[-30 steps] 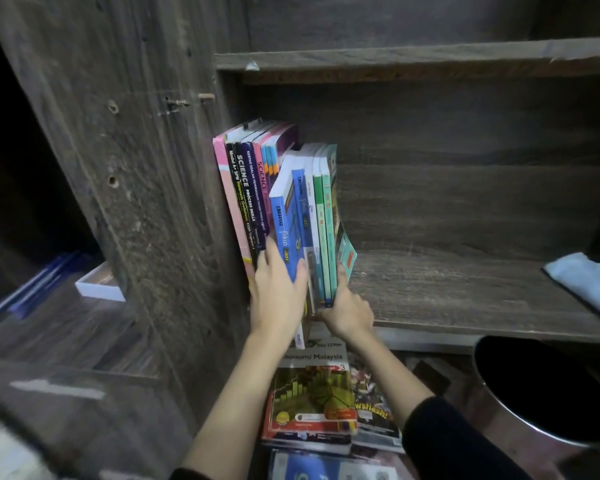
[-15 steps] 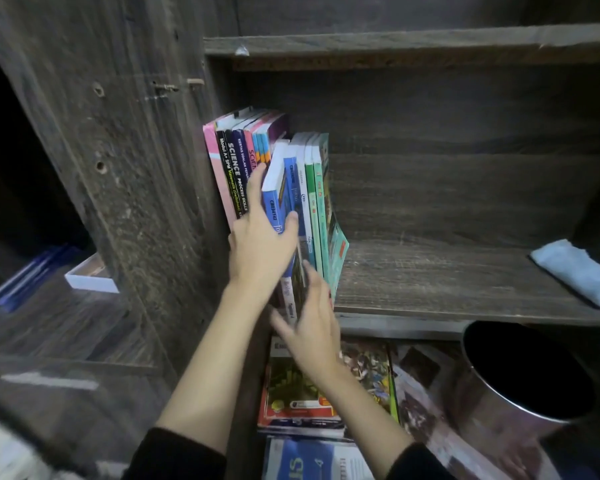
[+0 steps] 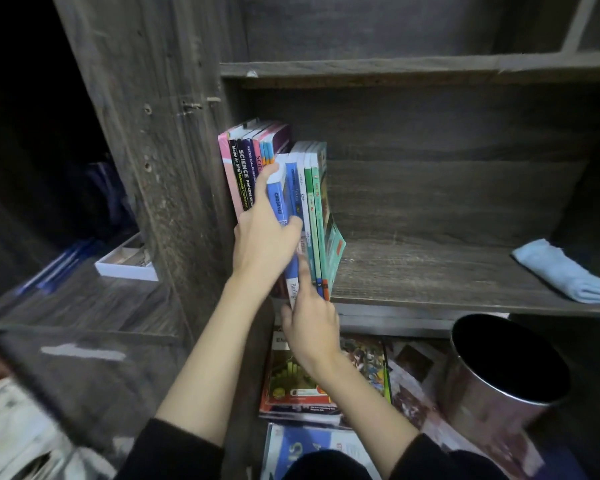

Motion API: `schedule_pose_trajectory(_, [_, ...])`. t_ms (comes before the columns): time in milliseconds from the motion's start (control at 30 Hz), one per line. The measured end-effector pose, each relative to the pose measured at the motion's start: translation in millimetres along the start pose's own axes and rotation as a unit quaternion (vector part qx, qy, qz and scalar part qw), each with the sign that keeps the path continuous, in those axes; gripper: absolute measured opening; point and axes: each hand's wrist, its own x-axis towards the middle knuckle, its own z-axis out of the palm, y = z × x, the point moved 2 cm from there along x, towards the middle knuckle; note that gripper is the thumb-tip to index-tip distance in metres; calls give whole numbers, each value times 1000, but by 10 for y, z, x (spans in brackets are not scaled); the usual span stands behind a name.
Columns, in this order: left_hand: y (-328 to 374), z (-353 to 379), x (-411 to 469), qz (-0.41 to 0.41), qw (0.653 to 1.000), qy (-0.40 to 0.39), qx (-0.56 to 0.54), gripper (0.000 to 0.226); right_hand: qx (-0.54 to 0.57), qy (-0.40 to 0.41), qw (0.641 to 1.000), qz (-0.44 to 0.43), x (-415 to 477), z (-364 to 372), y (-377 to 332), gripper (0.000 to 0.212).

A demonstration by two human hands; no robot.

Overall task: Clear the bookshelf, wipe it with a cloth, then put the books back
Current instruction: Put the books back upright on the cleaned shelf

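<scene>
One row of books (image 3: 243,168) stands at the left end of the shelf (image 3: 430,271), against the side panel (image 3: 174,168). The outermost green volumes (image 3: 317,220) lean, with their lower edges splayed to the right. The left hand (image 3: 262,237) grips a blue-spined book (image 3: 276,199) in the middle of the row, thumb on one side and fingers wrapped over the other. The right hand (image 3: 312,327) holds nothing; its fingers are extended and press against the lower spines at the front edge of the shelf. A light blue cloth (image 3: 561,271) lies at the far right of the shelf, well apart from the row. More books lie in a lower stack (image 3: 291,382) beside a metal bin (image 3: 492,393). Judgement: wiping appears complete and the return step is in hand, partly done. The next move calls for seating the blue-spined book flush, squaring the leaning volumes upright, then lifting from the lower stack.
</scene>
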Motion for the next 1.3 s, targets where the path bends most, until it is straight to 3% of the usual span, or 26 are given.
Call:
schedule_pose_trajectory(267, [472,-392,-186,49,998,31,12,64,19,25,999,-26,-386,-594,-269,79])
schedule_pose_trajectory(533, [1106,-667,-365,144,988,56,-3,66,72,106,989,-69,-588,-1098,-344,83])
schedule_pose_trajectory(700, [1239,-488,-306,161,986,37,-14,68,70,155,984,-57,-470,-1141,-172,84])
schedule_pose_trajectory(867, [1000,-79,-80,133,991,4,-27,73,34,126,991,-10,-168,-911,148,83])
schedule_pose_trajectory(1067, [565,427,179,74,990,15,123,73,92,71,993,31,258,-390,475,85])
schedule_pose_trajectory(1300, [125,709,505,89,946,57,306,80,149,24,987,53,702,31,677,83])
